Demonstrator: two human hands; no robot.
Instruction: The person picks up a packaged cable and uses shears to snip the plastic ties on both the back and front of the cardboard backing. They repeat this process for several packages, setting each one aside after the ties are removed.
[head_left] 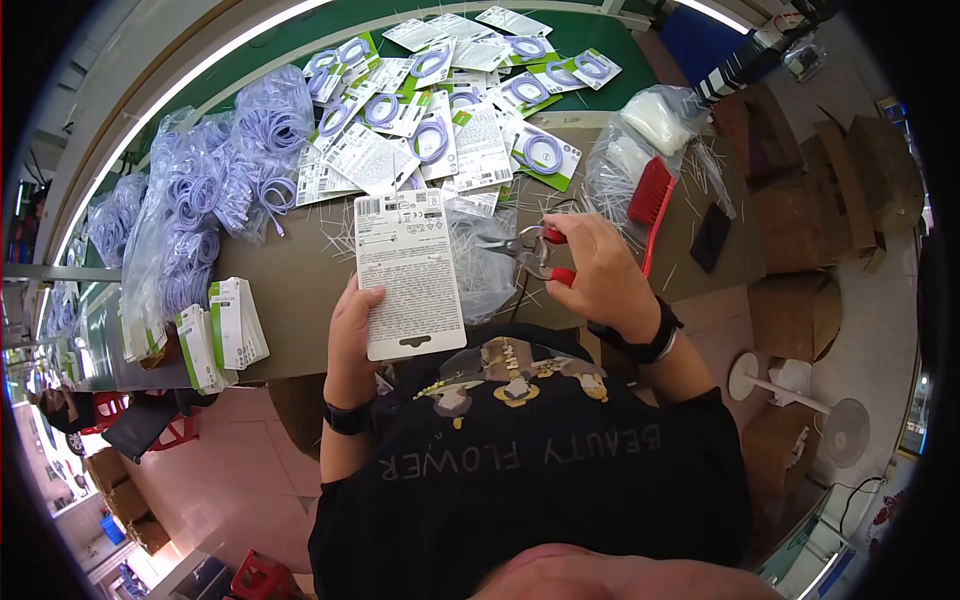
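My left hand (pixel 352 325) grips a white packaging card (pixel 410 280) by its lower left edge, with its printed back and barcode facing me. In my right hand (pixel 602 270) are red-handled cutting pliers (pixel 535 250), their jaws pointing left toward the card and a little apart from it. Behind the card lies a clear plastic bag (pixel 485 270) of thin, clear plastic strips. Farther back is a heap of cards with coiled lilac cables (pixel 430 140), some face up and some showing their backs.
Bags of coiled lilac cables (pixel 200 185) cover the table's left side, near stacked cards (pixel 235 325). A red brush (pixel 652 195), a bag of white material (pixel 655 120) and a dark phone (pixel 710 238) lie at right. Cardboard boxes (pixel 795 315) and a fan (pixel 846 430) stand beyond.
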